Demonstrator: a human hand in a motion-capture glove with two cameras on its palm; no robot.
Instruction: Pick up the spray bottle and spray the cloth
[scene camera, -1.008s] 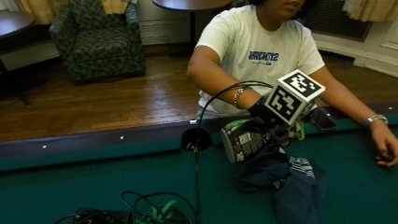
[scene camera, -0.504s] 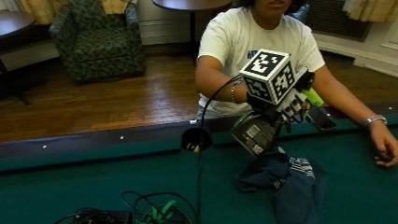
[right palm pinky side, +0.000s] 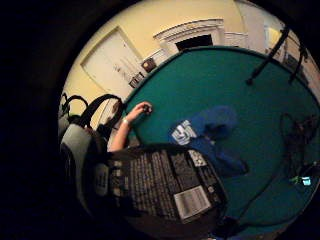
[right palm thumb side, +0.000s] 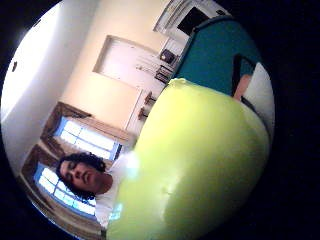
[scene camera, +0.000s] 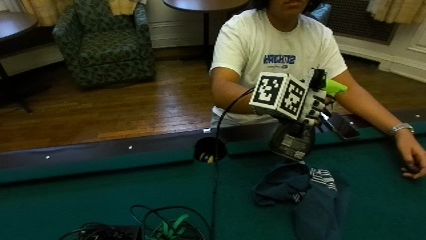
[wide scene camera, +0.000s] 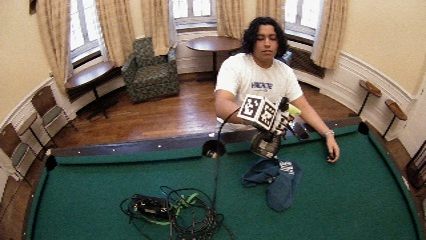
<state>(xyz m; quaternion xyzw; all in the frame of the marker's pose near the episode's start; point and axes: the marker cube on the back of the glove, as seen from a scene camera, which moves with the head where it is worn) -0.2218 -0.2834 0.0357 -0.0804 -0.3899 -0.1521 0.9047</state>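
In the outside view my gloved right hand (scene camera: 311, 107) grips a spray bottle (scene camera: 292, 142) with a dark labelled body and a lime-green spray head (scene camera: 335, 87). It holds the bottle in the air above the table's far rail, just beyond a crumpled dark blue cloth (scene camera: 309, 191) that lies on the green felt (scene camera: 100, 197). The labelled bottle body (right palm pinky side: 165, 186) fills the near part of the little finger side view, with the cloth (right palm pinky side: 210, 131) on the felt past it. The green head (right palm thumb side: 200, 170) fills most of the thumb side view.
The person's bare left hand (scene camera: 413, 162) rests on the felt to the right of the cloth. A black stand with a round head (scene camera: 210, 149) rises near the rail. A tangle of cables (wide scene camera: 173, 212) lies at the near side of the table.
The hand has turned and carried the bottle a little up and to the right, closer to above the cloth. The cloth and the bare hand have stayed put.
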